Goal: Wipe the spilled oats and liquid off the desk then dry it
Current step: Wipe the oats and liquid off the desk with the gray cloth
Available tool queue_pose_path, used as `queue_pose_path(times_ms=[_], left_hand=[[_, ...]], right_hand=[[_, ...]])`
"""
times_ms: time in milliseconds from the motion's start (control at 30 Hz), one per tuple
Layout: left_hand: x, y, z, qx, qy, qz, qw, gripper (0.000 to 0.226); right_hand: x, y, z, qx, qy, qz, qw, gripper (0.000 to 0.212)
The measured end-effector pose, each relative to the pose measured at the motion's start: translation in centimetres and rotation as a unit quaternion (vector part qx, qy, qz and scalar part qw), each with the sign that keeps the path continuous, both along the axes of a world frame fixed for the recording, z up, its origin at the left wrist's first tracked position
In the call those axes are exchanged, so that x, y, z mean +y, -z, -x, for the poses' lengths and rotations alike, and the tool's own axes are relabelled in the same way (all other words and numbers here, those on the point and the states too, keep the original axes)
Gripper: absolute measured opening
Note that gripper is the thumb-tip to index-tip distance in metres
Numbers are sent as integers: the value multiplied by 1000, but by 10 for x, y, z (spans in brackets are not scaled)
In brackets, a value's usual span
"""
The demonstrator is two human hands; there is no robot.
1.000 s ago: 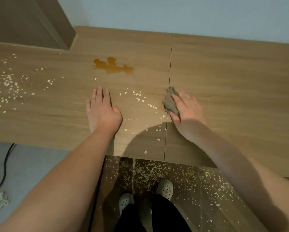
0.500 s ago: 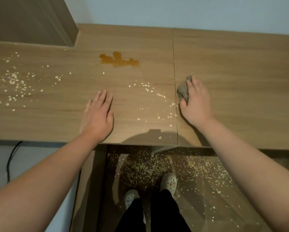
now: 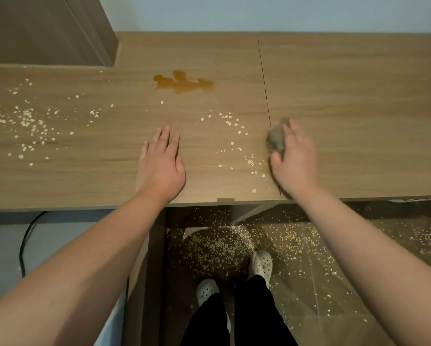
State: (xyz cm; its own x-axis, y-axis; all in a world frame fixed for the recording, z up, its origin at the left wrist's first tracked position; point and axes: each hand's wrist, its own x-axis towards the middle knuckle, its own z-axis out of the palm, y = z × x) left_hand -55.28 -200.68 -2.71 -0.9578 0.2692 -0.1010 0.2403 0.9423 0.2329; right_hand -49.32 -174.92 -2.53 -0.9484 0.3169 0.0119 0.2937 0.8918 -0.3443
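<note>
A brown puddle of liquid [image 3: 183, 82] lies near the back of the wooden desk [image 3: 346, 101]. Loose oats [image 3: 234, 136] are scattered between my hands, and a wider patch of oats [image 3: 29, 123] covers the desk's left side. My right hand [image 3: 293, 158] grips a crumpled grey cloth [image 3: 275, 139] beside the seam between the two desk panels, just right of the middle oats. My left hand [image 3: 160, 163] lies flat on the desk near the front edge, fingers straight, holding nothing.
A wooden cabinet side [image 3: 47, 31] rises at the back left. Many oats [image 3: 222, 243] litter the floor under the desk, around my two white shoes [image 3: 260, 264]. A black cable [image 3: 24, 243] runs down at the left.
My right hand with the cloth has shifted along the seam and is now motion-blurred. The left hand has slid slightly toward the front edge. The view has tilted a little.
</note>
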Motion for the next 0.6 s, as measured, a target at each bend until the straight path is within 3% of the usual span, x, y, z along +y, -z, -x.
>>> queue_pose_path(times_ms=[100,167,233,333,400,533,600], left_hand=[[0,-1,0,0,0,0,1000,56],[-1,0,1,2,2,0,1000,56],[0,1,1,2,5,2,1000,56],[0,2,1,8,-1,-2,1000,56],[0,3,2,9,2,1,1000,57],[0,4,3,4,1,8,1000,59],[-1,5,3,-1,4,14,1000,60]], right_hand=[[-27,3,-17,-30,-131,5,991,63],[-15,-1,-15,-52,-164,-2,985,63],[10,-3,-8,-40,-114,-9,993,60],[35,-3,10,4,77,12,997,58],[22,1,22,6,112,-9,994,59],[-1,2,30,-7,-72,-23,997,59],[12,-4,41,-18,-105,-14,994,57]])
